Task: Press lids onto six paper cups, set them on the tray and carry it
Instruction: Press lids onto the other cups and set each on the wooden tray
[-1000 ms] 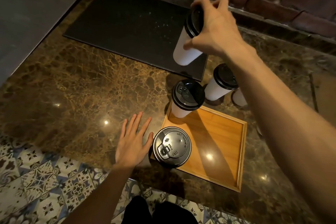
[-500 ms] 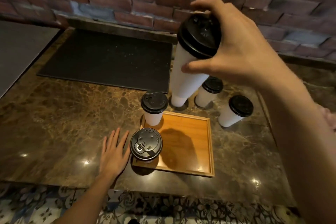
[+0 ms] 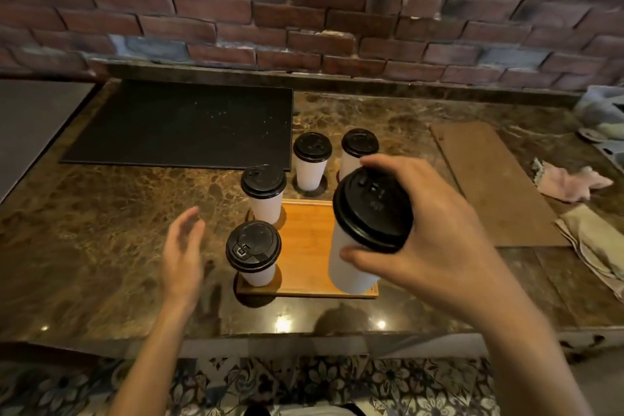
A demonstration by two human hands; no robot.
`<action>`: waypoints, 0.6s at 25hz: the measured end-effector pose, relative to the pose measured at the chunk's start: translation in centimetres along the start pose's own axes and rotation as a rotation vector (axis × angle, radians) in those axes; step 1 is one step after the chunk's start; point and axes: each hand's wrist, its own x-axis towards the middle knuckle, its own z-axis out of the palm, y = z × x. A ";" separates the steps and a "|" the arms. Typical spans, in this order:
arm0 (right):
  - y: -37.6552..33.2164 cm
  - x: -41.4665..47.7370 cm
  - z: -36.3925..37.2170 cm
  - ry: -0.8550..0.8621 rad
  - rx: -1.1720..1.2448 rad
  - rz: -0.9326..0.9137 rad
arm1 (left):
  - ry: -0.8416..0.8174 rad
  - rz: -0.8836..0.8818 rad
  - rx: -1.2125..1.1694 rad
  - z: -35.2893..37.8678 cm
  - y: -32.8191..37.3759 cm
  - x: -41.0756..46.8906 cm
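The right hand point(image 3: 439, 240) was positioned above the near right part of the wooden tray point(image 3: 307, 246), with its fingers point(image 3: 388, 164) and thumb clamped round the black lid point(image 3: 371, 209) of a white paper cup, designated the held cup point(image 3: 347, 267). The held cup was tilted off upright, and its base was located over the near right corner of the tray; whether the base touched the tray could not be determined. The left hand point(image 3: 184, 253) was raised above the worktop point(image 3: 101, 213) just left of the tray, its fingers straight, slightly apart and holding nothing; the hand was blurred. Two lidded cups were seated upright along the left side of the tray: the near tray cup point(image 3: 253, 257) at the near left corner and the far tray cup point(image 3: 263, 196) at the far left corner. Two more lidded cups were placed upright on the worktop just behind the tray: the left worktop cup point(image 3: 311, 162) and the right worktop cup point(image 3: 358, 145), the latter partly hidden by the right hand. A black mat point(image 3: 182, 125) was laid at the rear left of the worktop, a brown board point(image 3: 489, 186) to the right of the tray, and a pink cloth point(image 3: 570, 182) and a beige cloth point(image 3: 594, 243) at the right edge. A brick wall point(image 3: 304, 10) was located behind the worktop.
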 end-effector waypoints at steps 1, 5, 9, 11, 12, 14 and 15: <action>0.1 -0.6 0.7 -0.010 -0.002 0.017 | -0.062 0.140 -0.046 0.0 1.8 -2.3; -0.1 -2.3 2.5 -0.037 -0.015 0.066 | -0.662 0.319 -0.091 3.9 4.6 -11.2; -1.2 -2.6 2.5 0.016 -0.002 0.052 | -0.643 0.280 -0.222 8.1 4.9 -13.6; -1.8 -2.2 1.7 0.026 -0.004 0.037 | -0.543 0.192 -0.214 8.9 4.9 -13.1; -2.1 -1.9 1.1 0.013 -0.016 0.029 | -0.477 0.177 -0.117 9.1 5.3 -12.7; -2.8 -1.1 -0.4 -0.054 -0.076 0.011 | -0.398 0.272 -0.088 9.3 6.0 -11.7; -3.2 -0.5 -1.1 -0.085 -0.109 -0.002 | -0.415 0.321 -0.123 9.1 6.7 -11.3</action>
